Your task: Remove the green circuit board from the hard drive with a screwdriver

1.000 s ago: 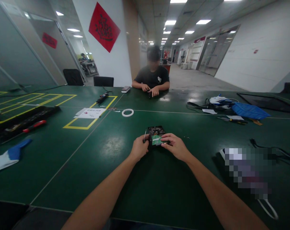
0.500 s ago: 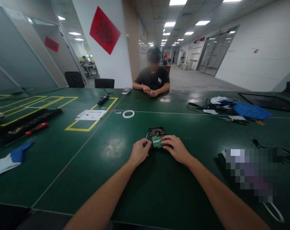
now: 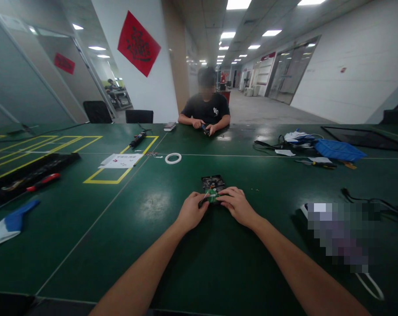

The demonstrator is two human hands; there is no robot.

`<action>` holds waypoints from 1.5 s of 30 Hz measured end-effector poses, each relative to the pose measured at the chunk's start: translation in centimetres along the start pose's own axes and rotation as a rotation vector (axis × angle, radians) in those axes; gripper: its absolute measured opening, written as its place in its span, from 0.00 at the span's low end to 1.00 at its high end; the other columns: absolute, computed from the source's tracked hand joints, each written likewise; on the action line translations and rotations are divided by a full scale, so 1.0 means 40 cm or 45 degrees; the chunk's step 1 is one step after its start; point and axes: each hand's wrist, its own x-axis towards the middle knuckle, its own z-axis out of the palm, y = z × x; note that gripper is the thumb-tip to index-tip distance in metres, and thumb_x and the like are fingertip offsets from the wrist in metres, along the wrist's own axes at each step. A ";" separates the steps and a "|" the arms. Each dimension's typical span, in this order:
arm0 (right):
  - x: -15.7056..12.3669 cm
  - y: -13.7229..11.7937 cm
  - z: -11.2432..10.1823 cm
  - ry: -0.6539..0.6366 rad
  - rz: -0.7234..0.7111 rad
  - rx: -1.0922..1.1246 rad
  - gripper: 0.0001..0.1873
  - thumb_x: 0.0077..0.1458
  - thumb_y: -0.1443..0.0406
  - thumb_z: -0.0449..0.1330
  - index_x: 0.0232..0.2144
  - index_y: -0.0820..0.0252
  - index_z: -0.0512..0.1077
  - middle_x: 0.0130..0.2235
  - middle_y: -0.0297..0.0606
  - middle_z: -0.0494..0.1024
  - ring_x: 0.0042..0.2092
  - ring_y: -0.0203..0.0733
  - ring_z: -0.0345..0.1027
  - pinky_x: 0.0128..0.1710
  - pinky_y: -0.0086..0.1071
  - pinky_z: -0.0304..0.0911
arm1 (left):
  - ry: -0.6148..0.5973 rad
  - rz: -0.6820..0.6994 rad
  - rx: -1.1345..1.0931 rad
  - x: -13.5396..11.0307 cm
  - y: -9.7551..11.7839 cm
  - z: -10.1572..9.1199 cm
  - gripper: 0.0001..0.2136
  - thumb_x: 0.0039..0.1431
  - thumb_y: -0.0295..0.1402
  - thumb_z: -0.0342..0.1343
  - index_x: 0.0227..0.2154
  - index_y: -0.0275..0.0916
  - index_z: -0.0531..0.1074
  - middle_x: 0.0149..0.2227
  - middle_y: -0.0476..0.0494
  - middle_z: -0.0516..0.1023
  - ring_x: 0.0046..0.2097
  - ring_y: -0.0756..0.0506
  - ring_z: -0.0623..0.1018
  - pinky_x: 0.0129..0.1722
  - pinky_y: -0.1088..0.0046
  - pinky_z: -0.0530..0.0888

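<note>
A black hard drive point(image 3: 213, 182) with a small green circuit board on top lies on the green table point(image 3: 192, 254) in front of me. My left hand point(image 3: 191, 211) is closed round a small screwdriver whose tip points onto the green board. My right hand point(image 3: 237, 205) rests on the drive's near right side, fingers curled against it and holding it steady.
Across the table a person point(image 3: 206, 109) handles a small object. A white tape ring point(image 3: 173, 158) and a paper sheet point(image 3: 120, 160) lie mid-table. A black tool tray point(image 3: 27, 171) and glove point(image 3: 8, 224) sit left; blue bag point(image 3: 338, 150), cables and a blurred item point(image 3: 338, 235) sit right.
My left hand has tipped the screwdriver down from upright beside the drive onto the green board. Both hands sit slightly closer together over the drive.
</note>
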 end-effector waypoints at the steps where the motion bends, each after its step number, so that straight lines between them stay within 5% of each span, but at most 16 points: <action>1: -0.001 0.000 0.000 0.002 -0.001 -0.002 0.16 0.63 0.69 0.59 0.50 0.50 0.78 0.55 0.40 0.76 0.58 0.50 0.63 0.55 0.49 0.58 | 0.001 -0.003 0.002 0.000 0.000 0.000 0.16 0.64 0.32 0.57 0.53 0.44 0.77 0.44 0.42 0.76 0.45 0.43 0.78 0.51 0.64 0.73; 11: -0.014 -0.006 -0.021 0.111 0.002 -0.027 0.16 0.63 0.64 0.59 0.52 0.52 0.75 0.57 0.41 0.75 0.60 0.52 0.62 0.59 0.51 0.58 | 0.019 0.031 0.041 -0.009 0.015 -0.009 0.14 0.63 0.34 0.59 0.51 0.44 0.77 0.46 0.42 0.74 0.47 0.43 0.77 0.51 0.63 0.75; 16: -0.045 0.107 -0.077 0.412 0.469 -0.255 0.21 0.61 0.73 0.50 0.52 0.60 0.74 0.52 0.46 0.75 0.55 0.49 0.66 0.56 0.45 0.62 | -0.038 0.039 0.152 -0.014 0.017 -0.005 0.20 0.63 0.36 0.60 0.57 0.48 0.73 0.59 0.42 0.68 0.50 0.42 0.78 0.53 0.62 0.75; 22: -0.103 0.253 -0.116 0.092 1.017 -0.468 0.24 0.54 0.73 0.55 0.53 0.62 0.76 0.50 0.51 0.75 0.52 0.55 0.68 0.50 0.45 0.65 | -0.148 0.143 0.327 -0.014 0.031 0.002 0.19 0.66 0.37 0.56 0.60 0.48 0.70 0.67 0.46 0.63 0.56 0.39 0.76 0.58 0.60 0.74; 30: -0.101 0.263 -0.100 0.024 0.932 -0.422 0.16 0.64 0.64 0.54 0.48 0.59 0.77 0.47 0.46 0.76 0.48 0.48 0.71 0.48 0.40 0.65 | -0.202 0.154 0.454 -0.013 0.047 0.005 0.19 0.68 0.36 0.53 0.60 0.48 0.69 0.66 0.46 0.64 0.56 0.40 0.77 0.56 0.63 0.75; 45: -0.110 0.278 -0.089 0.157 0.937 -0.337 0.09 0.61 0.62 0.58 0.35 0.60 0.76 0.39 0.47 0.76 0.41 0.50 0.71 0.41 0.45 0.68 | -0.149 0.192 0.304 -0.013 0.054 0.024 0.19 0.66 0.33 0.55 0.59 0.51 0.71 0.65 0.45 0.66 0.55 0.39 0.78 0.53 0.62 0.77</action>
